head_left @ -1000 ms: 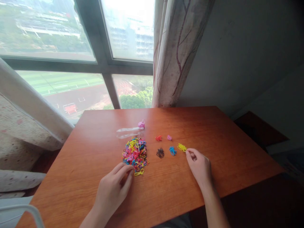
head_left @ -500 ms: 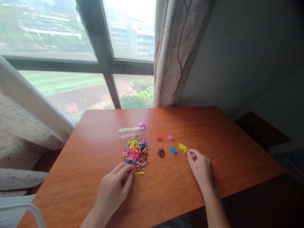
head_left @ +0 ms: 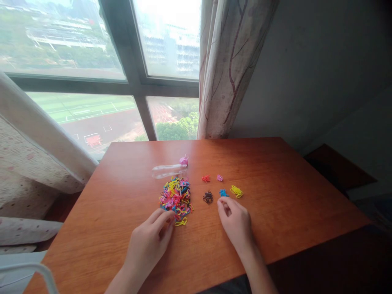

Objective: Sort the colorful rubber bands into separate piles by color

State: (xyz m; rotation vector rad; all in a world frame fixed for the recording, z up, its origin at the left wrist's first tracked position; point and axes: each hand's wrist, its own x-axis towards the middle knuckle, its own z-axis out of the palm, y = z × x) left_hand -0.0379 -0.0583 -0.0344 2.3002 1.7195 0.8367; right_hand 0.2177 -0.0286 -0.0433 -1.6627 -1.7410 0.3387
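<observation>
A mixed heap of small coloured elastic bands [head_left: 175, 196] lies on the wooden table. At its front edge is my left hand [head_left: 151, 234], thumb and fingers closed together; whether a band is between them is hidden. One yellow band [head_left: 181, 221] lies just right of those fingertips. My right hand [head_left: 235, 218] is closed in a pinch beside the small blue group of bands [head_left: 223, 192], partly covering it. Around it are a yellow group [head_left: 237, 191], a dark brown group [head_left: 208, 197], a red group [head_left: 206, 178] and a pink group [head_left: 219, 178].
Behind the heap a clear plastic container [head_left: 167, 171] lies on its side, near a pink cap-like piece [head_left: 183, 160]. The brown table [head_left: 122, 212] reaches to a window [head_left: 171, 118] and a patterned curtain [head_left: 226, 73]. A white curved bar [head_left: 45, 271] is at lower left.
My right hand has moved left from the yellow group to the blue group. My left hand stays at the heap's front edge, nearly unmoved.
</observation>
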